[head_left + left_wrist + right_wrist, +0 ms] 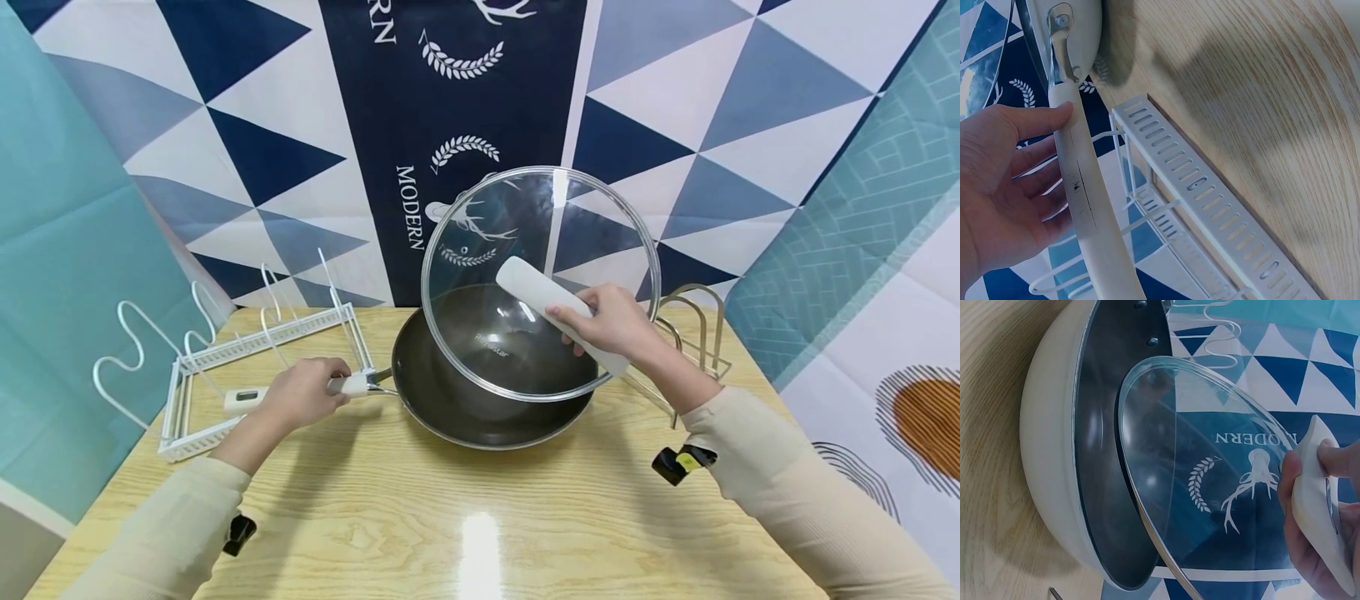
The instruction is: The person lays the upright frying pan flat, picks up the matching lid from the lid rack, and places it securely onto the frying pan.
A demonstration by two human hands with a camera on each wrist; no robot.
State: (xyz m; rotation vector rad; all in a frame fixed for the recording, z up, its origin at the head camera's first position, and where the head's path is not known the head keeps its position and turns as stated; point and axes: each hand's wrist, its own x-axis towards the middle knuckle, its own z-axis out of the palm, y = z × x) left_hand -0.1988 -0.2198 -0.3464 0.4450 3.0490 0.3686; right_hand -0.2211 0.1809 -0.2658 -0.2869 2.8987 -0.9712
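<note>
A wok-like frying pan [480, 429] with a dark inside and a pale outside stands on the table. My left hand [303, 393] grips its white handle [1079, 169], thumb along the top and fingers curled underneath in the left wrist view. Above the pan, my right hand [615, 321] holds a round glass lid [540, 221] by its long white handle [534, 285]. The lid is tilted, and one edge overlaps the pan's opening [1100, 431] in the right wrist view. Whether lid and pan touch, I cannot tell.
A white wire rack [180, 450] with wavy dividers stands left, beneath and beside the pan handle. Behind the right hand is a gold wire rack [705, 333], partly hidden. Patterned cloth [255, 150] hangs behind the wooden table [405, 517].
</note>
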